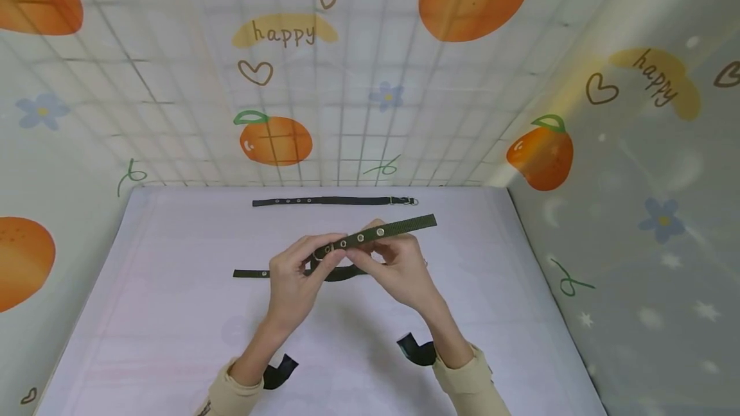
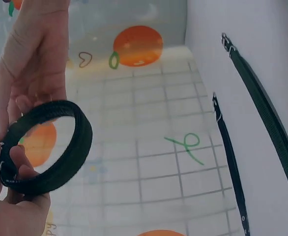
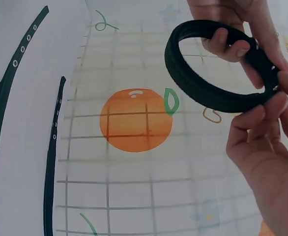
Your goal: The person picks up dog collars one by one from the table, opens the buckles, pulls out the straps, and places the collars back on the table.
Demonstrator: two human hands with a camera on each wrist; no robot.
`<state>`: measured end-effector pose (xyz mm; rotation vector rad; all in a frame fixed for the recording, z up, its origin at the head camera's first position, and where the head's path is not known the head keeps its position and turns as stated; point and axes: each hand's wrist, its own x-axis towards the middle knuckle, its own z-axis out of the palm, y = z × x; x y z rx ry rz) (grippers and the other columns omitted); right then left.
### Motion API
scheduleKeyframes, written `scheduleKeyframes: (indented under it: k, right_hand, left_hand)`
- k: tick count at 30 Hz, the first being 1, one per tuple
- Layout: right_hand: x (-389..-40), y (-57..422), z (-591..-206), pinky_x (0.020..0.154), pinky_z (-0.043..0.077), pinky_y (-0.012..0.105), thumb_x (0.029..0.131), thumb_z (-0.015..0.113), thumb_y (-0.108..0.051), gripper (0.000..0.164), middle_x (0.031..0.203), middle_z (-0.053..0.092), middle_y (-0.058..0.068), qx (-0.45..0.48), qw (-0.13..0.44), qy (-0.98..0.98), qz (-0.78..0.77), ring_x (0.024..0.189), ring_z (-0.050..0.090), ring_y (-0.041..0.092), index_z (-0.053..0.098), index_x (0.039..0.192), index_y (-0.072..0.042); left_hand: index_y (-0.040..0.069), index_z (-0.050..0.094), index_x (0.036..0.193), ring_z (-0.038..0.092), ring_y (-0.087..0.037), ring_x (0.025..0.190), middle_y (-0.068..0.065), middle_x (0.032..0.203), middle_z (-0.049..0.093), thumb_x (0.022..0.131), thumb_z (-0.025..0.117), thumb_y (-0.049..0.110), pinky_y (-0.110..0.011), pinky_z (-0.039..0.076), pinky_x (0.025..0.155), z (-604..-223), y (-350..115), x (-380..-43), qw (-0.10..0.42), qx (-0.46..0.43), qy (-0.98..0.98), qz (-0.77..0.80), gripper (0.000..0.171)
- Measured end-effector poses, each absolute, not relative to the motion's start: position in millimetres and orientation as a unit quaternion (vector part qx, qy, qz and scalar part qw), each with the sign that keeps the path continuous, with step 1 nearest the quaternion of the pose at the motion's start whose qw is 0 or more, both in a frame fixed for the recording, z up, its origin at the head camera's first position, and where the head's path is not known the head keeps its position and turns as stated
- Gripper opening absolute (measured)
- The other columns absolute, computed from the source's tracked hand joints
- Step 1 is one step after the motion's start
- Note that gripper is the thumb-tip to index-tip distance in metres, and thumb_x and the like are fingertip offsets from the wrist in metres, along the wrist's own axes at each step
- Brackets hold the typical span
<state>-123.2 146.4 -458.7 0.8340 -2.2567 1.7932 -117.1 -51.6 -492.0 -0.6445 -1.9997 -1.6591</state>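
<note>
Both hands hold a dark green collar (image 1: pixel 405 226) with metal eyelets, bent into a ring above the table. My left hand (image 1: pixel 291 284) pinches it near the buckle, thumb in front. With thumb and fingers, my right hand (image 1: pixel 405 271) grips the strap just right of there; the free end points up to the right. The padded loop (image 2: pixel 82 142) hangs round and wide in the left wrist view. In the right wrist view, the fingers of both hands meet at the buckle side of the ring (image 3: pixel 183 81), partly hiding the buckle.
A thin black collar (image 1: pixel 352 201) lies straight along the far side of the white table (image 1: pixel 173 332). Nearer, another dark green collar (image 1: pixel 248 273) lies flat, mostly hidden behind the hands. Printed curtains (image 1: pixel 370 140) surround the table at the back and sides.
</note>
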Motion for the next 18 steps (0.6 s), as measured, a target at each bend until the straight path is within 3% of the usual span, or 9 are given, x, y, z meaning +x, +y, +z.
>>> scheduleKeyframes:
  k: [4, 8, 15, 18]
  right_hand:
    - [-123.3, 147.3, -458.0, 0.085, 0.066, 0.030, 0.095, 0.077, 0.007, 0.014, 0.099, 0.072, 0.016, 0.268, 0.060, -0.748, 0.604, 0.090, 0.071, 0.010, 0.077, 0.106, -0.001]
    - [-123.4, 149.5, -459.6, 0.086, 0.066, 0.029, 0.095, 0.078, 0.004, 0.014, 0.101, 0.074, 0.013, 0.276, 0.066, -0.767, 0.575, 0.093, 0.071, 0.009, 0.078, 0.107, -0.004]
    - [-126.6, 145.5, -465.0, 0.062, 0.055, 0.024, 0.094, 0.074, 0.005, 0.016, 0.090, 0.074, 0.005, 0.319, 0.180, -0.788, 0.496, 0.072, 0.060, 0.006, 0.075, 0.100, -0.010]
    - [-126.7, 140.4, -467.0, 0.063, 0.054, 0.025, 0.091, 0.071, 0.005, 0.016, 0.088, 0.071, 0.003, 0.297, 0.204, -0.796, 0.487, 0.072, 0.060, 0.008, 0.071, 0.096, -0.010]
  left_hand:
    - [0.012, 0.081, 0.119, 0.064, -0.004, 0.080, -0.007, 0.106, 0.083, 0.095, 0.081, 0.004, -0.015, 0.050, 0.063, -491.7, -55.5, -119.3, 0.211, -0.252, -0.724, -0.607, 0.025]
    - [0.013, 0.081, 0.119, 0.075, -0.005, 0.094, -0.006, 0.109, 0.084, 0.096, 0.080, 0.006, -0.018, 0.060, 0.075, -491.4, -59.3, -120.8, 0.189, -0.266, -0.721, -0.611, 0.025]
    - [0.014, 0.081, 0.118, 0.077, -0.006, 0.096, -0.005, 0.110, 0.084, 0.093, 0.082, 0.004, -0.020, 0.062, 0.077, -491.9, -59.9, -120.7, 0.167, -0.275, -0.715, -0.621, 0.027]
    - [0.014, 0.081, 0.117, 0.075, -0.005, 0.092, -0.004, 0.109, 0.084, 0.093, 0.082, 0.004, -0.019, 0.061, 0.073, -492.4, -56.8, -119.7, 0.162, -0.269, -0.712, -0.628, 0.026]
